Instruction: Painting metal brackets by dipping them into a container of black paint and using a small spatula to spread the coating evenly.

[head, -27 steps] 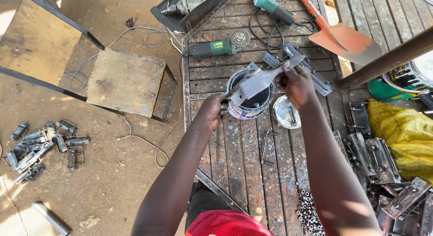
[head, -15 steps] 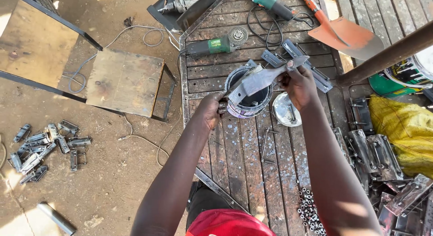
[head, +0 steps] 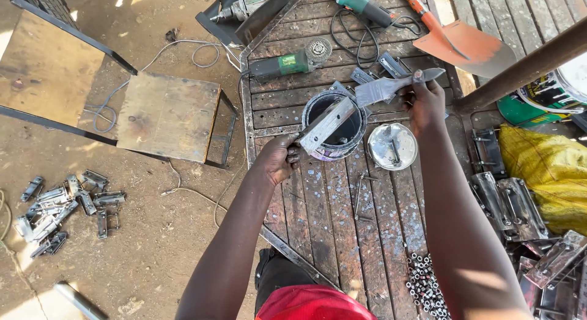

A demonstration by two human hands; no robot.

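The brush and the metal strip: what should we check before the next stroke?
1. Left hand grips the metal strip firmly: ok.
2. Right hand holds the brush by its handle: ok.
3. Bristles reach the strip's upper end: ok.
4. Strip sits over the open paint can to catch drips: ok.
5. Lid lies clear beside the can: ok.
6. Enough paint on the bristles: cannot tell.
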